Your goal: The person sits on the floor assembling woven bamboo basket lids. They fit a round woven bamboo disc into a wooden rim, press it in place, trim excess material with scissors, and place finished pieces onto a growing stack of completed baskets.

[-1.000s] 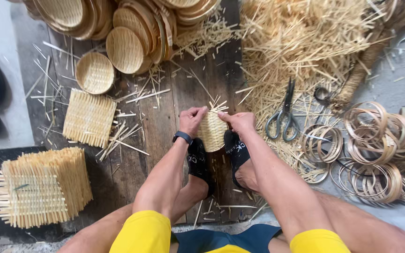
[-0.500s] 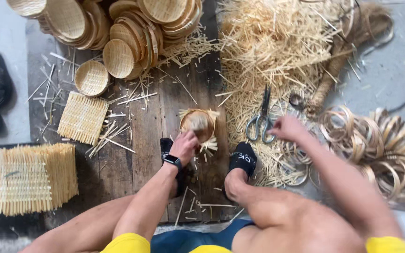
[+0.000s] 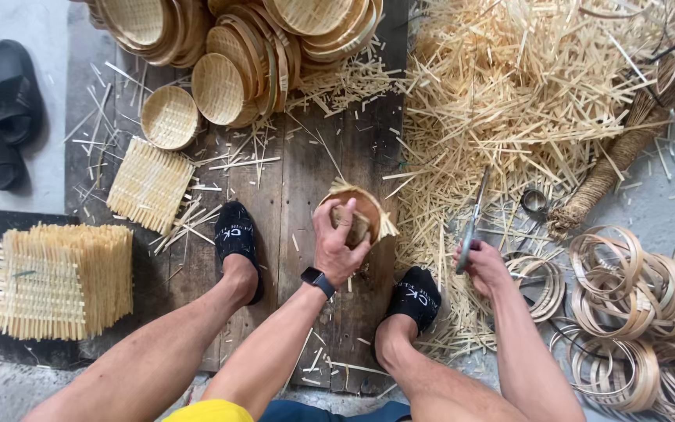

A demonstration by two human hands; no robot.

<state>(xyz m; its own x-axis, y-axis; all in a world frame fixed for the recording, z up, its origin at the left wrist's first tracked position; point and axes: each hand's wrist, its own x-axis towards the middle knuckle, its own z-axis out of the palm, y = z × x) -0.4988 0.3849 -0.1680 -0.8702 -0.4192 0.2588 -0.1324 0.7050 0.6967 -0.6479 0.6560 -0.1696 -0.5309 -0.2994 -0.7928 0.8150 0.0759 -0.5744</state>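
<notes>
On the dark wooden board (image 3: 298, 195) between the person's two black-socked feet, the left hand (image 3: 337, 242) presses its closed fist into a small, half-formed woven basket (image 3: 365, 211), whose loose strip ends stick out around the rim. Just beside the right foot, the right hand (image 3: 480, 262) is curled shut around the handles of a pair of scissors (image 3: 474, 215) (blades pointing away, over the heap of bamboo offcuts (image 3: 525, 101)). Finished round baskets (image 3: 220, 70) lie stacked at the board's far end, flat woven squares (image 3: 150, 184) to the left, bamboo rings (image 3: 634, 305) to the right.
</notes>
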